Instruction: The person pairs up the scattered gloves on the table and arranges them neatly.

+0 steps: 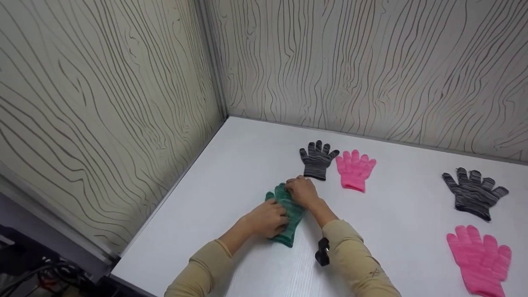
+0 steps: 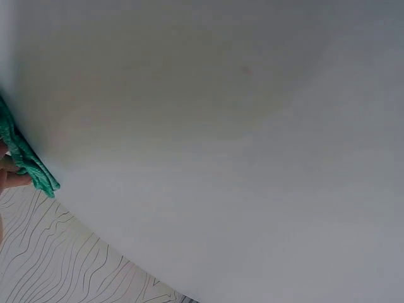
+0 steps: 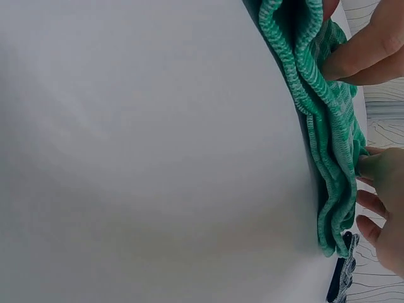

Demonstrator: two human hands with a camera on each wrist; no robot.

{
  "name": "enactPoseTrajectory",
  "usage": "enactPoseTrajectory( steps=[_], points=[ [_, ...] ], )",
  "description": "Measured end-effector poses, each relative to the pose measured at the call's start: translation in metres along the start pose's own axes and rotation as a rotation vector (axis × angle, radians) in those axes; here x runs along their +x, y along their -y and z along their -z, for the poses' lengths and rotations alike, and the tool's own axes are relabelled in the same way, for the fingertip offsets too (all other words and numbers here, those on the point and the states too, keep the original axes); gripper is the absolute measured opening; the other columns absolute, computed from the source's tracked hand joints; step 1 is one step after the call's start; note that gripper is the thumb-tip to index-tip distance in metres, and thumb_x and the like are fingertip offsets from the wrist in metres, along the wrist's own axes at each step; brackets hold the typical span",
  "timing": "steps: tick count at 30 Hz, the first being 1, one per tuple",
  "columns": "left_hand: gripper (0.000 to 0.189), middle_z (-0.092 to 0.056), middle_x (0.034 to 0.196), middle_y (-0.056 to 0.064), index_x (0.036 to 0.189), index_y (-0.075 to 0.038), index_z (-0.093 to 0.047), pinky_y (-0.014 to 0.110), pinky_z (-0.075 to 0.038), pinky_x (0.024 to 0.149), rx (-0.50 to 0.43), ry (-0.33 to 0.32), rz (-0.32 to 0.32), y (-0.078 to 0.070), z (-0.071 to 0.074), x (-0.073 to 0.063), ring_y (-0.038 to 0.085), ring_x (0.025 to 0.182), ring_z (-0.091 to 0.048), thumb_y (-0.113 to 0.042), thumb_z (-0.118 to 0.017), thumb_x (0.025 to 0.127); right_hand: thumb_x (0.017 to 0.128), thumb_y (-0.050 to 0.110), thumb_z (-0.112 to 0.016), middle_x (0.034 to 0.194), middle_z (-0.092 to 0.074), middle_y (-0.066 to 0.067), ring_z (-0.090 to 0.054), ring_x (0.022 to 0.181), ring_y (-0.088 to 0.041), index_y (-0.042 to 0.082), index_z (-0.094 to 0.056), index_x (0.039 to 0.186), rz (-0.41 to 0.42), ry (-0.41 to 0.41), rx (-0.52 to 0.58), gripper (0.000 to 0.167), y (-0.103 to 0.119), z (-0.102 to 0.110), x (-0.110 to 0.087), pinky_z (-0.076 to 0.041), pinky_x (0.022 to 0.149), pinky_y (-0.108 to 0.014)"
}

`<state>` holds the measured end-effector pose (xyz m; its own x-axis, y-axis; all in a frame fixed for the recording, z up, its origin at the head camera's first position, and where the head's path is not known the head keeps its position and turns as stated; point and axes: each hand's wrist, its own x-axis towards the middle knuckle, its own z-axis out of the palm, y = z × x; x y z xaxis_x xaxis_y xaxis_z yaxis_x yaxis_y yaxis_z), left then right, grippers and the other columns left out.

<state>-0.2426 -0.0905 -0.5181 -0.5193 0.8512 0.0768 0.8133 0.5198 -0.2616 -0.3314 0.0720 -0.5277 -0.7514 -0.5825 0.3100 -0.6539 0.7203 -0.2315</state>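
Observation:
A green knit glove (image 1: 293, 212) lies on the white table in front of the person, its cuff toward the near edge. My left hand (image 1: 268, 218) grips it around the palm with bent fingers. At the finger end, my right hand (image 1: 303, 192) pinches the fabric. In the right wrist view the green glove (image 3: 331, 139) looks layered and folded along its edge, and the thumb and fingers of my right hand (image 3: 385, 202) hold its far part. The left wrist view shows only a corner of the green glove (image 2: 25, 158) with fingertips against it.
Beyond the hands lie a grey striped glove (image 1: 317, 161) and a pink glove (image 1: 355, 170). Farther right are another grey glove (image 1: 474, 192) and another pink glove (image 1: 480, 260). Patterned wall panels (image 1: 350, 62) border the table (image 1: 396, 247) at the back and left.

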Motion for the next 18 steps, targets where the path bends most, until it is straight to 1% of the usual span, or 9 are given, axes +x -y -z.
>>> enactPoseTrajectory(
  steps=[2,5,10,14,16,18],
  points=[
    [0.017,-0.06,0.083,-0.006,0.09,-0.018,-0.069,0.029,-0.037,0.074,-0.007,-0.007,-0.002,0.0004,-0.0003,0.0002,0.011,0.077,-0.051,-0.031,-0.059,0.089,0.087,0.003,-0.058,0.102,-0.067,-0.009,-0.059,0.091,-0.032,0.007,-0.073,0.094,-0.001,0.022,0.008,0.017,0.0004,-0.0002,0.0002,-0.046,0.075,-0.048],
    [0.016,-0.06,0.083,-0.006,0.089,-0.018,-0.069,0.029,-0.036,0.074,-0.01,-0.012,-0.004,0.001,-0.0013,0.0004,0.011,0.077,-0.05,-0.031,-0.059,0.089,0.087,0.002,-0.058,0.099,-0.067,-0.01,-0.059,0.088,-0.032,0.006,-0.073,0.093,0.005,0.029,0.007,0.017,0.0007,-0.0004,0.0005,-0.046,0.075,-0.046],
    [0.016,-0.059,0.081,-0.006,0.088,-0.018,-0.069,0.028,-0.035,0.072,0.001,-0.019,-0.007,0.0011,-0.0018,0.0013,0.01,0.075,-0.049,-0.031,-0.059,0.089,0.085,0.002,-0.058,0.087,-0.066,-0.012,-0.058,0.081,-0.031,0.004,-0.073,0.088,-0.015,0.02,-0.024,0.015,0.0021,-0.0002,0.0005,-0.045,0.072,-0.045],
    [0.016,-0.058,0.079,-0.006,0.087,-0.018,-0.069,0.027,-0.034,0.069,0.006,-0.023,-0.005,0.001,-0.0019,0.0012,0.01,0.074,-0.049,-0.031,-0.059,0.088,0.083,0.0,-0.058,0.076,-0.063,-0.011,-0.056,0.072,-0.028,0.002,-0.072,0.084,-0.035,-0.011,-0.027,0.014,0.0025,0.0001,0.0008,-0.045,0.069,-0.043],
    [0.016,-0.058,0.079,-0.006,0.087,-0.018,-0.069,0.027,-0.034,0.069,0.007,-0.027,-0.003,0.001,-0.0024,0.001,0.01,0.073,-0.049,-0.031,-0.059,0.088,0.082,-0.001,-0.058,0.073,-0.063,-0.011,-0.056,0.07,-0.028,0.0,-0.072,0.082,-0.041,-0.035,-0.023,0.014,0.002,0.0004,0.0011,-0.045,0.067,-0.041],
    [0.016,-0.059,0.079,-0.007,0.086,-0.019,-0.069,0.027,-0.034,0.069,0.016,-0.036,-0.004,0.0011,-0.0031,0.0004,0.009,0.073,-0.05,-0.031,-0.059,0.088,0.081,-0.002,-0.059,0.072,-0.063,-0.01,-0.056,0.069,-0.027,0.0,-0.072,0.08,-0.064,-0.061,-0.014,0.013,0.0011,0.0011,0.0015,-0.045,0.067,-0.039]
  ],
)
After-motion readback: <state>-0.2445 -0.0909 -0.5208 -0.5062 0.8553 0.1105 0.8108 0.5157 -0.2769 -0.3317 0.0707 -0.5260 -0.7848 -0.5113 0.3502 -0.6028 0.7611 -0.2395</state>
